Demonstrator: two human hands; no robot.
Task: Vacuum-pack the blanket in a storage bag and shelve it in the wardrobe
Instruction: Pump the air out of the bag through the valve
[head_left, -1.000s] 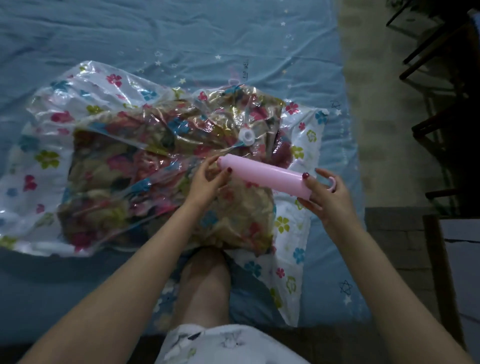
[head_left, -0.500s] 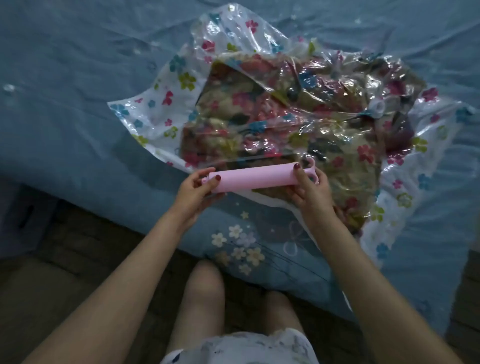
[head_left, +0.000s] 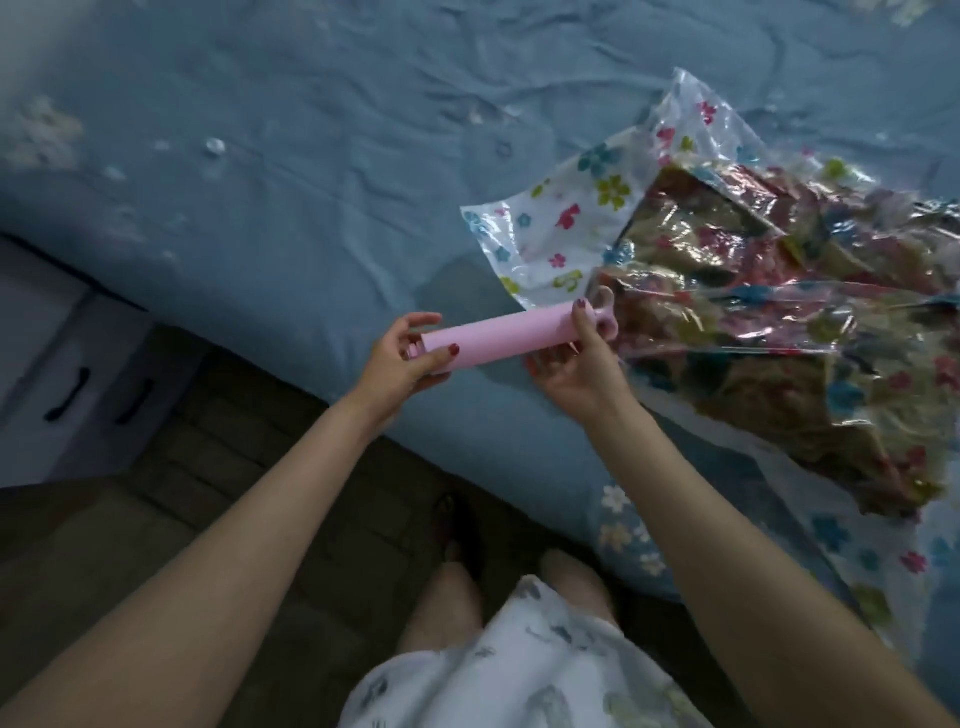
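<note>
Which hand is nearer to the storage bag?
Right. The right hand grips the pump at the end beside the storage bag; the left hand holds the far end.

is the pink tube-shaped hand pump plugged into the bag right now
No: both hands, left hand and right hand, hold the pink tube-shaped hand pump level over the bed edge, clear of the flowered plastic storage bag.

A bed (head_left: 260, 156) spread with a wrinkled blue sheet fills the dim room, a white drawer unit (head_left: 57, 364) with dark handles (head_left: 67, 395) beside it on dark flooring (head_left: 291, 467).
</note>
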